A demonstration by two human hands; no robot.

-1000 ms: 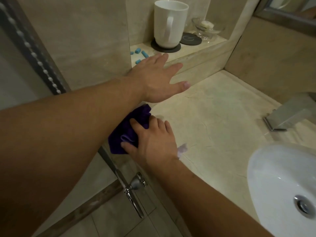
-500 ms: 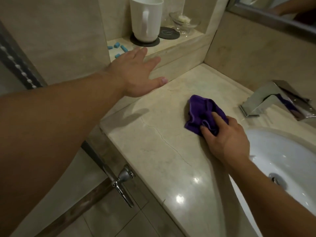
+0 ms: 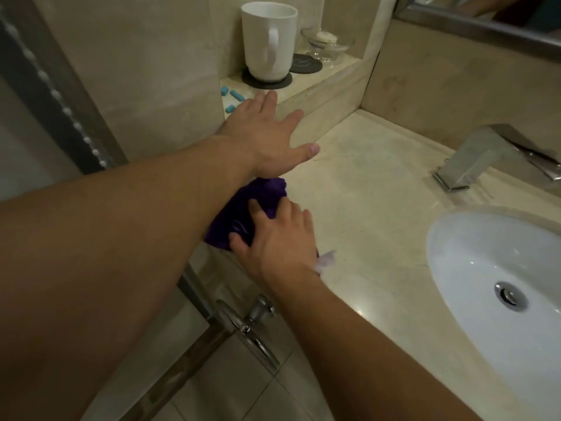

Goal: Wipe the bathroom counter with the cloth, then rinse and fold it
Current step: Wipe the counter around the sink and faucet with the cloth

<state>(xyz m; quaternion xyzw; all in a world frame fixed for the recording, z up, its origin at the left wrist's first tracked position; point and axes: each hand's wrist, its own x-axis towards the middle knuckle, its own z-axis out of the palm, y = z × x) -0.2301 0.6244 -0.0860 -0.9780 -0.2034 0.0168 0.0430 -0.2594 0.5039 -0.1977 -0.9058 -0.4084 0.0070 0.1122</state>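
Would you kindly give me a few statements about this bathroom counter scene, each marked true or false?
1. The right hand presses the purple cloth at the left edge of the counter. True.
2. The white mug lies on its side in the sink. False: it stands upright on a dark coaster on the ledge.
3. The left hand is open, with its fingers spread. True.
4. The blue pieces lie beside the faucet. False: they lie on the ledge, near the coaster.
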